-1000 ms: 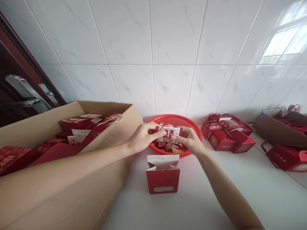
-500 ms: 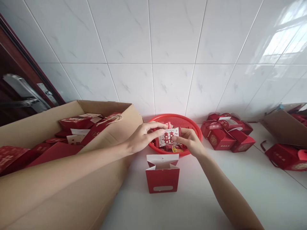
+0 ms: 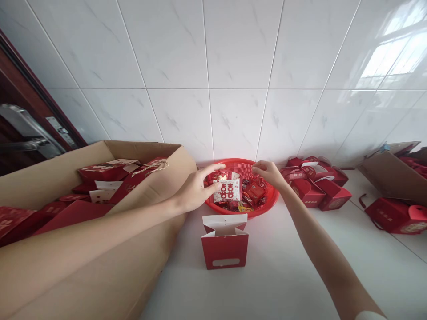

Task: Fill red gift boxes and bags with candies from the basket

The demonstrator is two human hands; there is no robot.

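Observation:
A white packet with red double-happiness characters (image 3: 228,190) is at the left of the red plastic basket (image 3: 276,195). My left hand (image 3: 196,189) has its thumb over the packet's left edge; the index finger is stretched above it, and the other fingers are hidden. Red wrapped sweets (image 3: 256,192) fill the basket, with a yellow one (image 3: 246,208) near the front. My right hand (image 3: 271,173) hangs over the basket's right rim, fingers bent, with nothing visible in them. In front of the basket stands an upright red paper box (image 3: 224,252), its white-lined top unfolded.
On the left, a large cardboard carton (image 3: 156,235) holds red gift boxes (image 3: 108,170). Closed red boxes (image 3: 308,193) cluster right of the basket, and another red box (image 3: 395,215) lies farther right beside a second carton (image 3: 390,171). A tiled wall (image 3: 238,120) rises behind.
My right hand has let go of the white packet and moved up and right. The packet has shifted slightly left with my left hand, uncovering more sweets. The red paper box stays standing.

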